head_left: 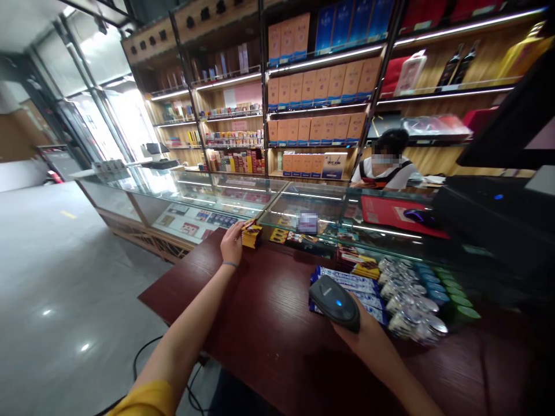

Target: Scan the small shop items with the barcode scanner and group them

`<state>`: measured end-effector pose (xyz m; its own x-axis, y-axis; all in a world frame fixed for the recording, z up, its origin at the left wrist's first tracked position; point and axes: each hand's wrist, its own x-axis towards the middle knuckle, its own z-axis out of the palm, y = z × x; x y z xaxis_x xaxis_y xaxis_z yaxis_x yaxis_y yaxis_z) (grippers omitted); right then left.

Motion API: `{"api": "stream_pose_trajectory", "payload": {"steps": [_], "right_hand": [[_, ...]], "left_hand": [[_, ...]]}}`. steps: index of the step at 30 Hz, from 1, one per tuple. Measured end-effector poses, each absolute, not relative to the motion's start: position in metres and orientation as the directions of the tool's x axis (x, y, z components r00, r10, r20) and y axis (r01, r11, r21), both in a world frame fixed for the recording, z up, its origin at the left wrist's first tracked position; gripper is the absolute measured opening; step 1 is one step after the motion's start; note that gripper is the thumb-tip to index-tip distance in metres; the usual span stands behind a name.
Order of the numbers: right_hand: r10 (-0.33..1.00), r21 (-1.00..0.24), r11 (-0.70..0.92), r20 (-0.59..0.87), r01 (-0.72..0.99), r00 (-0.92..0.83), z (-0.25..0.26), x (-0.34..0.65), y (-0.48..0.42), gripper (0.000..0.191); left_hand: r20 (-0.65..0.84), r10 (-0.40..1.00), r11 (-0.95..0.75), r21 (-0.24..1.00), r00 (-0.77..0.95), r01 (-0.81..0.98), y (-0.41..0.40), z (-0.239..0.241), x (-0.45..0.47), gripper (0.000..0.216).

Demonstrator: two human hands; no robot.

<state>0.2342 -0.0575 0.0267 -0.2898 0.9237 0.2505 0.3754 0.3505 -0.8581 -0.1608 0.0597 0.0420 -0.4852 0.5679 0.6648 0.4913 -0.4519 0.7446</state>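
In the head view my right hand (362,329) is closed around a dark barcode scanner (333,300) with a blue light on top. The scanner is above a row of blue-and-white snack packets (368,297) on the dark red table. My left hand (232,245) reaches to the table's far edge. Its fingers are closed on a yellow snack packet (248,224) at the top of a small stack of yellow packets (252,238). Part of that packet is hidden by the fingers.
Right of the blue packets stand silver-lidded jars (410,323) and green-topped cans (462,300). A glass display counter (303,199) runs behind the table (260,312). Beyond it sits a masked person (385,164). A dark monitor (511,110) rises at right. Cables (191,393) hang below left.
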Motion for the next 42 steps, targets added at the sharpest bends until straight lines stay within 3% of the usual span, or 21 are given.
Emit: {"api": "stream_pose_trajectory", "payload": {"steps": [4, 11, 16, 20, 30, 36, 42], "right_hand": [[0.925, -0.86, 0.348, 0.249, 0.372, -0.288, 0.026, 0.235, -0.057, 0.056], [0.905, -0.844, 0.378, 0.251, 0.38, -0.344, 0.027, 0.239, -0.052, 0.047], [0.896, -0.825, 0.396, 0.251, 0.404, -0.367, 0.028, 0.243, -0.048, 0.047], [0.899, -0.83, 0.39, 0.248, 0.4, -0.361, 0.025, 0.244, -0.047, 0.048], [0.934, -0.876, 0.341, 0.272, 0.341, -0.233, 0.032, 0.236, -0.058, 0.05], [0.952, -0.906, 0.293, 0.246, 0.305, -0.184, 0.051, 0.246, -0.056, 0.045], [0.988, -0.94, 0.151, 0.146, 0.305, -0.04, 0.076, 0.276, -0.053, 0.035]], "left_hand": [[0.681, 0.702, -0.348, 0.582, -0.206, 0.735, 0.058, 0.037, -0.19, 0.034], [0.602, 0.794, -0.363, 0.369, 0.077, 0.855, 0.069, 0.041, -0.201, 0.035], [0.502, 0.844, -0.31, 0.171, 0.187, 0.935, 0.086, 0.044, -0.201, 0.039], [0.467, 0.856, -0.295, 0.086, 0.223, 0.952, 0.096, 0.043, -0.201, 0.036], [0.443, 0.868, -0.309, 0.125, 0.226, 0.943, 0.099, 0.047, -0.201, 0.041], [0.557, 0.817, -0.302, 0.189, 0.151, 0.934, 0.09, 0.045, -0.185, 0.049], [0.623, 0.763, -0.409, 0.257, 0.173, 0.876, 0.086, 0.047, -0.116, 0.033]]}}
